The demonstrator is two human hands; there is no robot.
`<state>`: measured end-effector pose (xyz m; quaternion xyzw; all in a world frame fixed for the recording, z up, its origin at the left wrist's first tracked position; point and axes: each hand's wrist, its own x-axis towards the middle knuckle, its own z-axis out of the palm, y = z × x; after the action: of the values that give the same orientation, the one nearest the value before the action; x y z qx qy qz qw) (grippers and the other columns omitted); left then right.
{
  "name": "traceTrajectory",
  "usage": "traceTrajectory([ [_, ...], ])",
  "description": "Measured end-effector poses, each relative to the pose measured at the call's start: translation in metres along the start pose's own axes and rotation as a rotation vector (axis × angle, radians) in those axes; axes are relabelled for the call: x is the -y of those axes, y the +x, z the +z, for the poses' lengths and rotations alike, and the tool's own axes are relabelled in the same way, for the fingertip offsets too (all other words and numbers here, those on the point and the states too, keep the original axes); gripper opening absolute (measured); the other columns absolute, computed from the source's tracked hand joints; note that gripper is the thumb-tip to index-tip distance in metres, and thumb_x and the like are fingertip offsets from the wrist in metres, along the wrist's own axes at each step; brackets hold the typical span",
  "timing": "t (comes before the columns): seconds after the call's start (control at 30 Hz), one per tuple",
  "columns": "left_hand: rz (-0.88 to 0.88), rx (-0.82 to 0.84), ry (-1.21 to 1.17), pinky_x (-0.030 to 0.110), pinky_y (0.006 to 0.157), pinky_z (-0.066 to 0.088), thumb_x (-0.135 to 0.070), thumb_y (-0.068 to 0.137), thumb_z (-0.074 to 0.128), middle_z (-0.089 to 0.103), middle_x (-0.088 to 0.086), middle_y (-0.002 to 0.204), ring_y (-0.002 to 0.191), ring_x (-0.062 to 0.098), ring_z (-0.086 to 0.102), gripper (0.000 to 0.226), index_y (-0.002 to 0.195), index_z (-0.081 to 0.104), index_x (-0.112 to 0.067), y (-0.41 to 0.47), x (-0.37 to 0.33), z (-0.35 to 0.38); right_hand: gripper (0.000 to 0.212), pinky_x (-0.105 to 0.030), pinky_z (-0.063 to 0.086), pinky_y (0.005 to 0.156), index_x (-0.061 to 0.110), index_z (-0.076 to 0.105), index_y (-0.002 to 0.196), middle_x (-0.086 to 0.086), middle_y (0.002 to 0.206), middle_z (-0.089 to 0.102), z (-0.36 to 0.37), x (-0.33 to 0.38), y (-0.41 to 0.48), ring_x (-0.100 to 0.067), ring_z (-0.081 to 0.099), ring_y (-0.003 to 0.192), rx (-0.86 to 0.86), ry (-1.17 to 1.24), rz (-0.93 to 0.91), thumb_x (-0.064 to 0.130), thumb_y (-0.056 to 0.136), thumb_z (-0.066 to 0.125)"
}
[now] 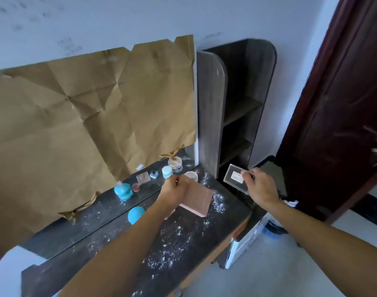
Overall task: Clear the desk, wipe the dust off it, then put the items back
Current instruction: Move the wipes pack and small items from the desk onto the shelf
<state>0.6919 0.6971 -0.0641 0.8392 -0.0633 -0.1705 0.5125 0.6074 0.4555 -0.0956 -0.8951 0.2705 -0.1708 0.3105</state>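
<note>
The dark desk top (179, 239) is speckled with white dust. A pink box (199, 200) stands on it near the right end, and my left hand (172, 192) grips its upper left edge. My right hand (259, 186) pinches a clear flat plastic case (235, 179), holding it in the air past the desk's right end, in front of the shelf unit. A round blue jar (136, 214) sits on the desk left of my left forearm. A pale open jar (192, 175) stands just behind my left hand.
Brown paper (87, 114) covers the mirror; its bare lower strip (110, 202) shows several small jars and a compact. A grey shelf unit (237, 108) stands to the right of the desk, then a dark red door (344, 103). A white bin (254, 234) sits on the floor by the desk's end.
</note>
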Motion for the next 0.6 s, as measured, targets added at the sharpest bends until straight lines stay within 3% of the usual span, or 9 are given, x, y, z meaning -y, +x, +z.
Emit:
traceTrajectory([
  [0.2,0.011,-0.078,-0.050,0.046,0.086,0.052,-0.048,0.092,0.044,0.062,0.009,0.102,0.094,0.027,0.060,0.037,0.106,0.054,-0.015,0.030,-0.070,0.097,0.040,-0.033,0.040,0.062,0.005,0.060,0.084,-0.009,0.077,0.060,-0.074,-0.056,0.081,-0.029,0.058,0.075,-0.021,0.064,0.047,0.040,0.096,0.044],
  [0.33,0.003,-0.135,-0.102,0.035,0.076,0.045,-0.039,0.098,0.042,0.057,0.005,0.094,0.090,0.024,0.055,0.029,0.104,0.048,-0.012,0.038,-0.111,0.139,0.040,-0.035,0.043,0.069,0.002,0.060,0.083,-0.013,0.082,0.060,-0.111,-0.063,0.132,-0.031,0.058,0.079,-0.036,0.167,0.073,0.036,0.096,0.046],
  [0.5,0.054,-0.215,-0.188,0.045,0.078,0.053,-0.036,0.092,0.055,0.061,0.011,0.096,0.086,0.025,0.059,0.026,0.094,0.048,-0.011,0.069,-0.147,0.158,0.030,-0.024,0.037,0.043,0.011,0.053,0.074,-0.015,0.074,0.061,-0.122,-0.040,0.199,-0.020,0.052,0.047,-0.026,0.529,0.202,0.033,0.094,0.051],
  [0.6,0.081,-0.235,-0.203,0.043,0.073,0.054,-0.036,0.089,0.059,0.060,0.007,0.095,0.088,0.023,0.060,0.023,0.090,0.045,-0.018,0.097,-0.166,0.159,0.025,-0.021,0.033,0.038,0.008,0.056,0.085,-0.012,0.069,0.059,-0.119,-0.023,0.238,-0.016,0.046,0.044,0.017,0.667,0.250,0.030,0.095,0.051],
])
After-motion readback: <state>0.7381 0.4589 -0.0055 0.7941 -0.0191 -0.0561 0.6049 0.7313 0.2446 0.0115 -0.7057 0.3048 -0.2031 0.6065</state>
